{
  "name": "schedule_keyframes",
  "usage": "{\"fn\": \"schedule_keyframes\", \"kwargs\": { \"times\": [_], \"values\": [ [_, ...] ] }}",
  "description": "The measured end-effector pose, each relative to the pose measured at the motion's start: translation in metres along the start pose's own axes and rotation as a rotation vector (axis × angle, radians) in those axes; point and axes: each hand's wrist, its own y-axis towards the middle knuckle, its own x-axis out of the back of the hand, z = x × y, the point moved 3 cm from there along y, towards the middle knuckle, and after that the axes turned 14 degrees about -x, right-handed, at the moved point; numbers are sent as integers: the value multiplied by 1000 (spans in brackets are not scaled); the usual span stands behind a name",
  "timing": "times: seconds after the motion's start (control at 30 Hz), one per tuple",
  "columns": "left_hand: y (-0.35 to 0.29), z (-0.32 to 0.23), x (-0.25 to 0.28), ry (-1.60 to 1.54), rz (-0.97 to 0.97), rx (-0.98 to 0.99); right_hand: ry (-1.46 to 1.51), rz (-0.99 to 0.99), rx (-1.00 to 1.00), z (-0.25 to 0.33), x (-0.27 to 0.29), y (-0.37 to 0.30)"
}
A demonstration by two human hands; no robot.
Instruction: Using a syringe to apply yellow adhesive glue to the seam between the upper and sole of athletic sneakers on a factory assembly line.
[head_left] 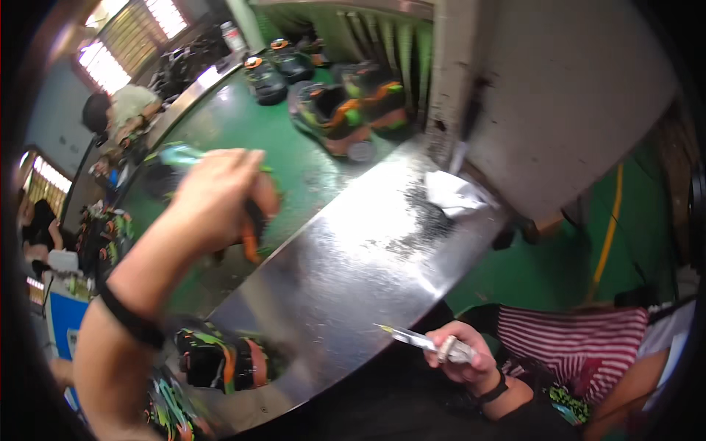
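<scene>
My left hand (224, 173) reaches over the green conveyor at the left, its fingers closed over a sports shoe, all smeared by motion. Orange and dark parts of that shoe (252, 234) show beside my fingers. Low at the right, my right hand (463, 353) is closed around a slim tool (412, 337) with a silvery shaft, a thin yellowish tip and a whitish, wrapped-looking handle. The tip points left, above the metal bench; whether it is a blade or a brush I cannot tell. Another black, green and orange shoe (217, 360) sits at the bench's near left end.
The shiny metal bench (323, 257) runs along the green conveyor (213, 110), where several shoes (331, 117) stand. Dark crumbs (423, 220) and a crumpled white sheet (452, 192) lie by a grey cabinet (566, 95). Another person (132, 106) is at the far left.
</scene>
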Motion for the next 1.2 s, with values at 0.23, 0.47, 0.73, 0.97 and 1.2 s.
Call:
{"fn": "schedule_keyframes", "kwargs": {
  "times": [0.23,0.47,0.73,0.97,1.2],
  "values": [
    [17,50,-80,89,197,253,-59,-45,62,-1,-8,17],
    [-47,22,-3,-364,-328,554,-144,-28,68,-11,-18,22],
    [-206,-139,38,-335,-412,601,-1061,-3,307,-10,-39,32],
    [-244,-176,-3,-255,-227,604,-1472,50,412,-9,-71,17],
    [-230,-156,-1,-138,-119,451,-1530,-33,537,-17,-74,1]
  ]
}}
